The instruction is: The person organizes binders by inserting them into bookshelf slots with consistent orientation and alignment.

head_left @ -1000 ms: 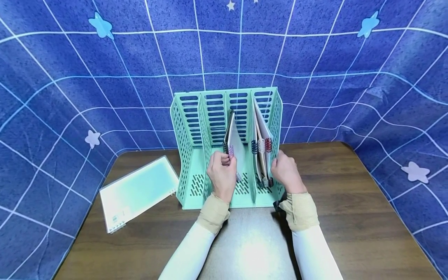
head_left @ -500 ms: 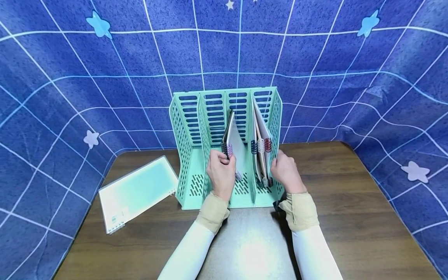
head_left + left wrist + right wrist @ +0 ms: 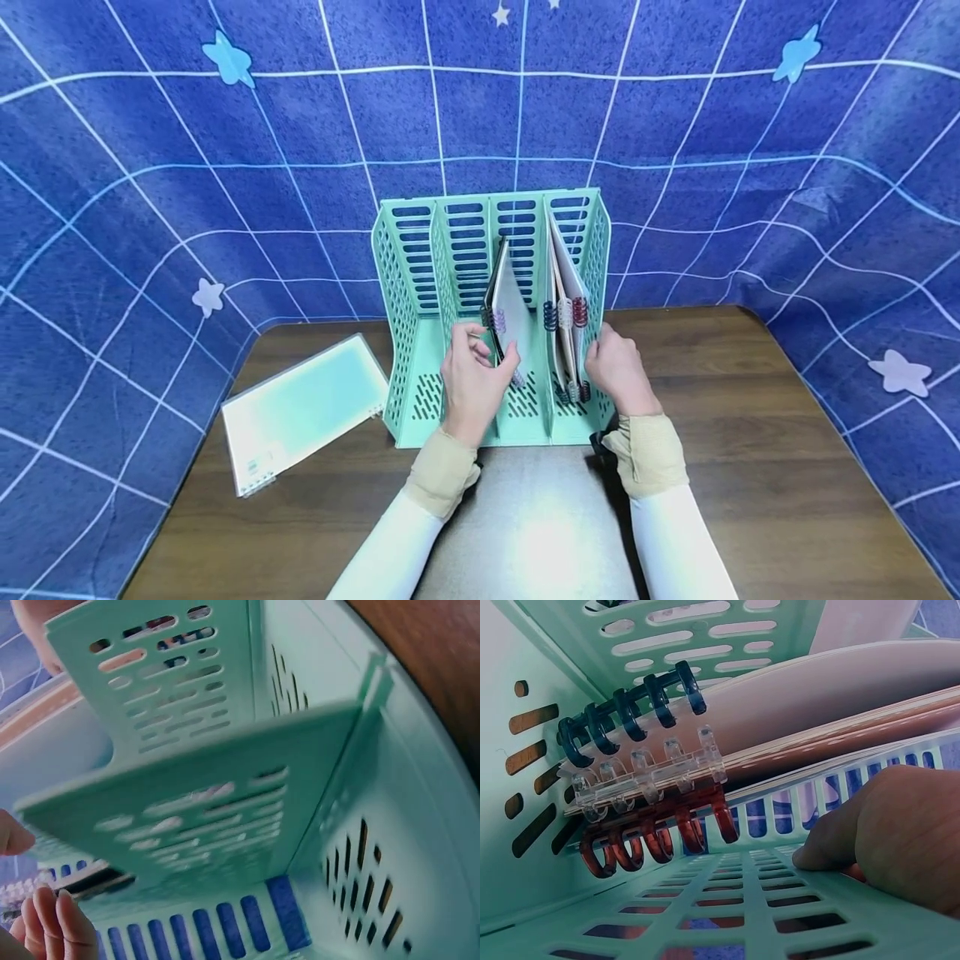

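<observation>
A mint-green file organizer (image 3: 416, 425) with several upright compartments stands on the table. In its second compartment from the right, a purple-ringed notebook (image 3: 512, 296) and a black-ringed notebook (image 3: 491, 287) lean against the left divider. My left hand (image 3: 476, 383) hovers in front of them, thumb and fingers apart, holding nothing; its fingertips (image 3: 56, 915) also show in the left wrist view. My right hand (image 3: 621, 371) grips the organizer's right side wall, the thumb (image 3: 825, 840) inside it. Beside it, the rightmost compartment holds notebooks with dark blue rings (image 3: 630, 712), clear rings (image 3: 645, 772) and red rings (image 3: 660, 832).
Left of the organizer, a pale green and white ring-bound notebook (image 3: 307, 408) lies flat on the wooden table (image 3: 750, 467), one corner close to the organizer's side. A blue cloth (image 3: 480, 117) with white lines and stars hangs behind and along both sides.
My left hand has let go of the purple-ringed and black-ringed notebooks, its fingers spreading and drawing back slightly. The right hand keeps its grip on the wall. The head view has shifted a little.
</observation>
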